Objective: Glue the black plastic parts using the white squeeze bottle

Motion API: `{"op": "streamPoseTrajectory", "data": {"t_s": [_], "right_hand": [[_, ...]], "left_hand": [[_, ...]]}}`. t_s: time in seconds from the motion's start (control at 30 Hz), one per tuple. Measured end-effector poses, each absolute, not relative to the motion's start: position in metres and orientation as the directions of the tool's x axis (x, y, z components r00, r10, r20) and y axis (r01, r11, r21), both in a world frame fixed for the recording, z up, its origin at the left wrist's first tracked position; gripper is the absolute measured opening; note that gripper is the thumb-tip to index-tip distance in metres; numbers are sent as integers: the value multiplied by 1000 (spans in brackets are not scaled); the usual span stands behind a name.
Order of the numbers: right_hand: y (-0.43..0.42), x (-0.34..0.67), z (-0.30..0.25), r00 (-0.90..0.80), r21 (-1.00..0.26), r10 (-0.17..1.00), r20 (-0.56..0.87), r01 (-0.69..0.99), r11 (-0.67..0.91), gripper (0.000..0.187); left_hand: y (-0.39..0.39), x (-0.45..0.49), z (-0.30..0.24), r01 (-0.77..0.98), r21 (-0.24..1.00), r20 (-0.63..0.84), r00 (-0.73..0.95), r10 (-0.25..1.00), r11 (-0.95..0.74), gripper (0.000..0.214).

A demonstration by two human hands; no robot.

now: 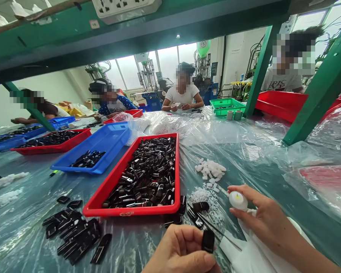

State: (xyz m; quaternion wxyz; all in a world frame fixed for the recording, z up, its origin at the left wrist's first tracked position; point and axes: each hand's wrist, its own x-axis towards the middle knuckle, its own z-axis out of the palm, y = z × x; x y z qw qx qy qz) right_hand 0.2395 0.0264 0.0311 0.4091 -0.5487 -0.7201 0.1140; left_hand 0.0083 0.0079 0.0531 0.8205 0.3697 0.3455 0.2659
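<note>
My left hand [184, 248] pinches a small glossy black plastic piece [208, 241] upright between thumb and fingers. To its right, my right hand [263, 218] is closed on a small white round container [238, 200] with a yellow mark on its end. White cloth [251, 252] hangs below that hand. Between the hands lies a thin metal tool [216, 226], like tweezers, its end against the cloth. Loose black pieces [201, 206] lie just beyond my left hand, next to white scraps [206, 197]. A heap of more black pieces [79, 235] is at the left.
A red tray [176, 170] full of black pieces stands ahead, with a blue tray [119, 138] to its left. White bits [210, 169] lie right of the red tray. Green posts [319, 79] and a shelf beam [147, 28] frame the bench. Several people sit across from me.
</note>
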Motion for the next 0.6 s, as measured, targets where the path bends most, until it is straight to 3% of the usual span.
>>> {"op": "streamPoseTrajectory", "data": {"t_s": [0.1, 0.2, 0.43, 0.6], "right_hand": [[25, 241, 32, -179, -332, 744, 644, 810, 483, 30], [23, 242, 31, -271, -113, 644, 715, 864, 490, 37], [10, 234, 43, -259, -102, 603, 755, 861, 498, 39], [4, 228, 46, -177, -180, 625, 760, 867, 465, 34]], "left_hand": [[7, 10, 57, -195, 785, -357, 633, 687, 587, 32], [8, 11, 59, -166, 784, -384, 627, 678, 598, 28], [10, 13, 53, -39, 867, -416, 490, 766, 496, 27], [9, 16, 58, -25, 881, -407, 470, 783, 472, 22]]}}
